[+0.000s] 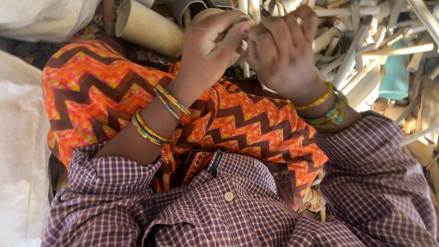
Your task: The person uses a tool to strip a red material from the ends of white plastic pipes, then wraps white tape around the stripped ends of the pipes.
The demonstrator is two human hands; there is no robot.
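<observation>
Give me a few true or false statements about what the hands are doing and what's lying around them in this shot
1. Both hands meet on a thin pale stick. True.
2. The left hand hangs apart from the right hand. False: they are close together, fingers touching.
3. Coloured bangles circle both wrists. True.
4. A wide pale cut pipe lies beyond the left hand. True.
5. The lap is covered by plain blue cloth. False: it is orange zigzag-patterned cloth.
6. The pile of pale pipe scraps is stacked neatly in a box. False: it lies loose and jumbled.
</observation>
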